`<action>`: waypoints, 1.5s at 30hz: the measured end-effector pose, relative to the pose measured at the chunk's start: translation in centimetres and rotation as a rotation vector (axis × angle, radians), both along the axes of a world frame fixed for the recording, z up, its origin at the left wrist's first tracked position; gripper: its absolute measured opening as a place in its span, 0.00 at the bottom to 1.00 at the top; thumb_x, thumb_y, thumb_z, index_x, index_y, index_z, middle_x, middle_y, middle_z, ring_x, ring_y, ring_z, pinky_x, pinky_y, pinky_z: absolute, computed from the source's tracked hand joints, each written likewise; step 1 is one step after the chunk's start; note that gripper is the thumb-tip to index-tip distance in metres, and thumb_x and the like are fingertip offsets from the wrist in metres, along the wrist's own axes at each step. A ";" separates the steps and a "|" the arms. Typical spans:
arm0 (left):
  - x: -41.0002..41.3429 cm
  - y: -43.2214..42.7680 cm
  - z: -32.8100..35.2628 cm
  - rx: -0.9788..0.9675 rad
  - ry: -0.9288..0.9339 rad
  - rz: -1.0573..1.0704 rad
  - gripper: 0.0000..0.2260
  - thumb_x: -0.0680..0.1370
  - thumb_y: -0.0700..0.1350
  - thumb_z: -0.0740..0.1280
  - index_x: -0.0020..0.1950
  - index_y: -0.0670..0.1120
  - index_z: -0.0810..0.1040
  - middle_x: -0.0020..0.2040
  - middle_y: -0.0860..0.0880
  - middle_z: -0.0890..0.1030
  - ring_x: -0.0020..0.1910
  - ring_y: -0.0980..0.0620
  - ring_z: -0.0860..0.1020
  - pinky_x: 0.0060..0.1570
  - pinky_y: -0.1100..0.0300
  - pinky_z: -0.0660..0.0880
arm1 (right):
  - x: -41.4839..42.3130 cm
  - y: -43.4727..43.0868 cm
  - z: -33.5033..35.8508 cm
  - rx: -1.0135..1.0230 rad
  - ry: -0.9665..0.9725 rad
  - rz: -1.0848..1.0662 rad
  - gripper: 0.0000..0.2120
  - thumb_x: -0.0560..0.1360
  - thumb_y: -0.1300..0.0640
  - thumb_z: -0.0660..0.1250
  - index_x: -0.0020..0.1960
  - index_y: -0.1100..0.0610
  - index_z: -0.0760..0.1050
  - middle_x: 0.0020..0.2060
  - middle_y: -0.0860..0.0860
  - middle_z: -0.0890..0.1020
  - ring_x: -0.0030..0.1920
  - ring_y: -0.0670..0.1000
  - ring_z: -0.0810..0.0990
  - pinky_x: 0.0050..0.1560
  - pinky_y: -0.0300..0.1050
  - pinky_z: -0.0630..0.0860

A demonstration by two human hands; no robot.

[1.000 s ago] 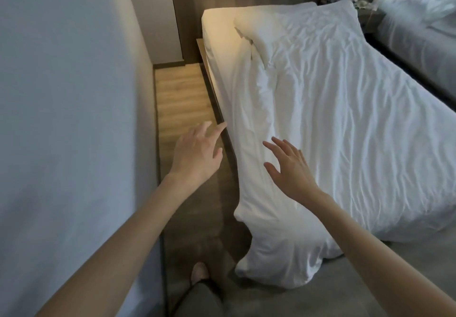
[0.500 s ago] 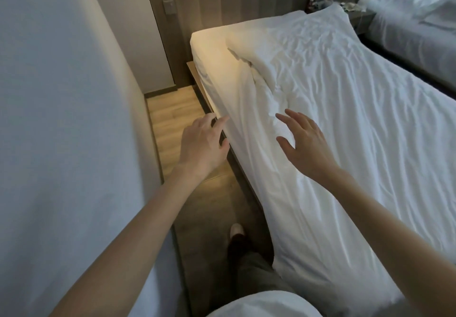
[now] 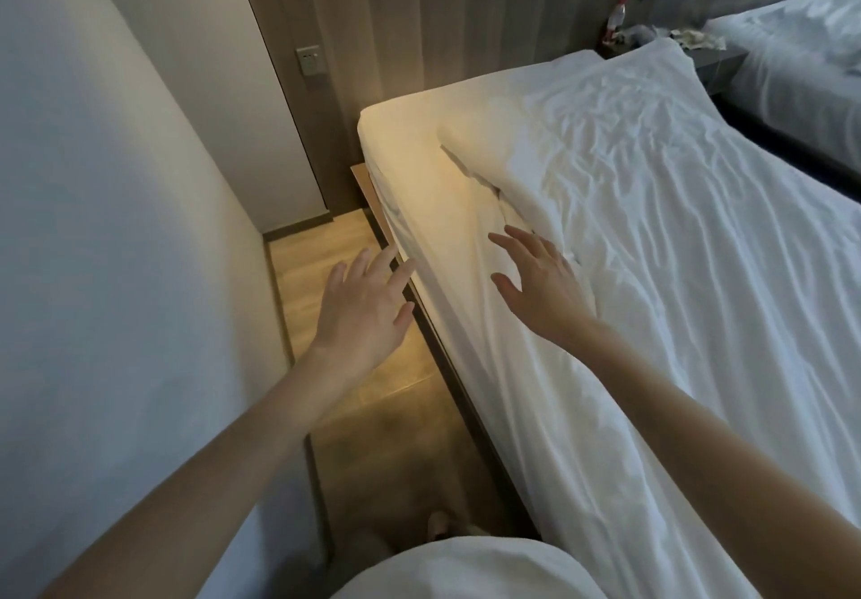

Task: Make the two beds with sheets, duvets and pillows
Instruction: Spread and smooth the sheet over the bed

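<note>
Reaching forward in the head view, both hands are shown with fingers spread and nothing held. The left hand (image 3: 363,305) is held over the floor (image 3: 372,412) between the wall (image 3: 116,226) and the bed, with its fingertips near the frame (image 3: 447,365) and just short of the sheet (image 3: 419,165); whether anything is touched cannot be told. The right hand (image 3: 540,291) is stretched palm down over the near side of the bed, fingers straight. The rumpled edge of the duvet (image 3: 675,226) lies at its fingertips and to their right, but contact cannot be told.

The duvet is spread, creased, over most of the bed, from the head end down the length of the mattress. Its left edge is bunched into a ridge, so a strip of sheet is left bare along the near side and at the head corner, where it is lit warm yellow.

A second bed (image 3: 801,62), covered in white, is seen at the upper right, well apart. A nightstand (image 3: 717,62) stands between the two beds, and a bottle (image 3: 617,20) and small clutter are set on it. A switch (image 3: 310,60) is mounted on the panel behind the head end.
</note>
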State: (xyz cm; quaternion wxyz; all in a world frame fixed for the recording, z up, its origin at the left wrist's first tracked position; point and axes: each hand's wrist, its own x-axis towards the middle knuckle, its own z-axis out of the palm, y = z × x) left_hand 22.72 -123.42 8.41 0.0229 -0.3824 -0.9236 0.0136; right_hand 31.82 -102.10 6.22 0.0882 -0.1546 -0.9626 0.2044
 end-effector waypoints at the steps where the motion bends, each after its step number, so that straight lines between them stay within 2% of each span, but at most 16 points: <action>1: -2.1 0.5 -0.1 -0.005 -0.007 0.005 0.25 0.82 0.56 0.57 0.78 0.54 0.57 0.79 0.49 0.57 0.78 0.45 0.55 0.74 0.45 0.58 | -2.0 0.5 0.0 -0.006 -0.002 -0.002 0.24 0.80 0.52 0.62 0.76 0.49 0.62 0.75 0.50 0.63 0.75 0.55 0.59 0.73 0.56 0.58; 12: -30.0 7.9 -6.2 0.042 -0.140 -0.090 0.26 0.81 0.56 0.60 0.77 0.54 0.60 0.77 0.48 0.62 0.75 0.47 0.61 0.69 0.47 0.64 | -23.0 6.8 -4.4 -0.026 -0.111 -0.208 0.26 0.80 0.51 0.62 0.76 0.49 0.61 0.76 0.51 0.62 0.74 0.57 0.61 0.72 0.57 0.62; 20: -51.0 14.0 -6.7 -0.092 -0.175 -0.283 0.26 0.81 0.58 0.57 0.77 0.54 0.57 0.77 0.48 0.60 0.75 0.45 0.62 0.71 0.46 0.63 | -37.7 11.1 -4.6 -0.073 -0.164 -0.375 0.26 0.80 0.51 0.63 0.76 0.50 0.61 0.76 0.52 0.61 0.73 0.58 0.64 0.70 0.58 0.66; 28: -61.9 21.6 -7.8 -0.025 -0.282 -0.327 0.26 0.81 0.57 0.59 0.77 0.54 0.59 0.77 0.47 0.62 0.73 0.44 0.65 0.68 0.47 0.67 | -46.8 16.3 -7.1 -0.087 -0.245 -0.510 0.26 0.80 0.51 0.62 0.76 0.48 0.60 0.76 0.51 0.60 0.74 0.57 0.62 0.71 0.57 0.63; 35: -70.3 32.3 -9.2 -0.005 -0.322 -0.433 0.26 0.81 0.58 0.59 0.77 0.55 0.58 0.77 0.49 0.62 0.73 0.44 0.65 0.69 0.46 0.68 | -55.5 22.8 -11.4 -0.149 -0.334 -0.549 0.25 0.81 0.50 0.61 0.76 0.47 0.59 0.77 0.49 0.58 0.75 0.56 0.59 0.71 0.55 0.60; 41: -78.4 39.5 -11.8 -0.114 -0.396 -0.459 0.27 0.80 0.58 0.59 0.78 0.55 0.58 0.77 0.49 0.63 0.72 0.45 0.66 0.66 0.47 0.70 | -63.0 27.7 -14.8 -0.187 -0.366 -0.586 0.25 0.81 0.49 0.60 0.76 0.47 0.60 0.77 0.50 0.59 0.73 0.57 0.61 0.71 0.55 0.64; 45: -82.9 43.5 -13.6 -0.138 -0.524 -0.428 0.27 0.80 0.57 0.61 0.78 0.54 0.58 0.76 0.49 0.63 0.71 0.45 0.66 0.64 0.48 0.69 | -65.9 29.5 -16.5 -0.260 -0.407 -0.642 0.25 0.80 0.47 0.60 0.75 0.44 0.58 0.77 0.48 0.59 0.72 0.55 0.66 0.68 0.56 0.70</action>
